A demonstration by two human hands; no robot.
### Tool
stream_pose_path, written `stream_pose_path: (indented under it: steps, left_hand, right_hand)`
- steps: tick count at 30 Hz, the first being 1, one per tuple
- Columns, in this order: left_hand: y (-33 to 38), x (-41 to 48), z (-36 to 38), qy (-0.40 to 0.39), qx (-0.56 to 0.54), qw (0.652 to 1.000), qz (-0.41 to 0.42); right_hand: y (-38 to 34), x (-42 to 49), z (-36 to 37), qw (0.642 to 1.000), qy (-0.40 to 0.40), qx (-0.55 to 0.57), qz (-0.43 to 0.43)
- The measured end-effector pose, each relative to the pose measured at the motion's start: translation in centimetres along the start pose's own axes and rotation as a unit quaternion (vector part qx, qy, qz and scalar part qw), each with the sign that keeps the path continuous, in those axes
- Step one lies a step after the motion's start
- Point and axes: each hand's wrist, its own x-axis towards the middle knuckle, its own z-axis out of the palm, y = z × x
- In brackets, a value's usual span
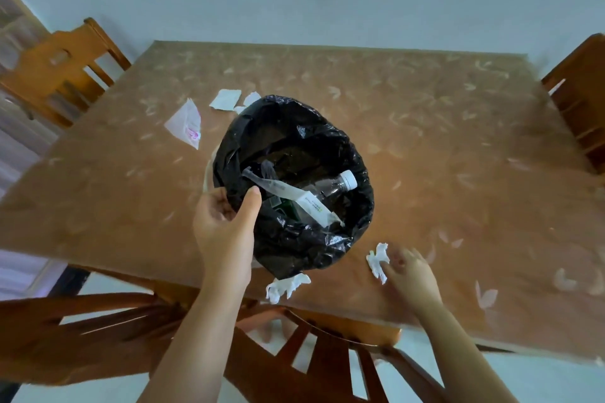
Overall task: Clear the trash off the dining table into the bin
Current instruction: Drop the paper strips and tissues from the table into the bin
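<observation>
- Gripping the near-left rim of the bin (327, 239), the left hand (226, 226) pinches the black liner, thumb inside the opening and fingers curled over the outside.
- Bin sits above the middle of the surface (425, 127); whether it rests on it or is held just clear, I cannot tell.
- Inside the bin: a clear plastic bottle (337, 186) with a white cap lying on its side, and a long white wrapper (301, 199) stretched across the opening, over some dark and green scraps that are hard to make out.
- Right hand (409, 268) lies low on the near part of the surface, blurred, fingers loosely spread and pointing left; fingertips reach the crumpled tissue (378, 260) just right of the bin. Touching or not closed on it: cannot tell for certain, but the hand is not clenched.
- Second crumpled tissue (286, 286) lies at the near edge, partly under the bin's overhanging liner.
- Far left of the bin: torn white paper pieces (226, 99) and, nearer the left edge, a flat translucent packet (186, 123) with pink marking.
- Wooden chairs stand around: one at near side (294, 363), one far left (62, 72), one far right (579, 98).
</observation>
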Motion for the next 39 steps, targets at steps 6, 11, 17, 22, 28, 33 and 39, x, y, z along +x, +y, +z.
stream_pose_path:
  steps: [6, 11, 17, 22, 28, 33, 39]
  left_hand:
    - [-0.9, 1.9, -0.5, -0.009, -0.004, 1.0, 0.01]
    - [-1.1, 3.4, -1.6, -0.025, 0.0, 1.0, 0.009]
    - [-0.5, 5.9, -3.7, -0.073, 0.002, 0.997, -0.01]
    - [-0.3, 7.4, -4.9, -0.114, 0.0, 0.993, -0.021]
    - [-0.4, 8.4, -6.1, -0.154, 0.002, 0.988, -0.008]
    - [0.0, 8.9, -7.0, -0.185, 0.008, 0.982, 0.016]
    - [0.8, 9.6, -8.0, -0.183, 0.009, 0.983, 0.019]
  right_hand:
    - [0.0, 0.2, 2.0, 1.0, -0.008, -0.009, 0.015]
    - [-0.5, 0.1, 2.8, 0.999, 0.014, 0.011, 0.039]
    - [-2.3, -1.1, 3.1, 0.994, 0.07, 0.043, 0.076]
    - [-5.3, -2.6, 2.1, 0.981, 0.156, 0.075, 0.083]
    - [-11.8, -3.7, -0.6, 0.95, 0.27, 0.156, 0.033]
    - [-18.2, -4.2, -2.4, 0.937, 0.3, 0.17, -0.048]
    - [-23.9, -4.2, -2.2, 0.949, 0.23, 0.171, -0.134]
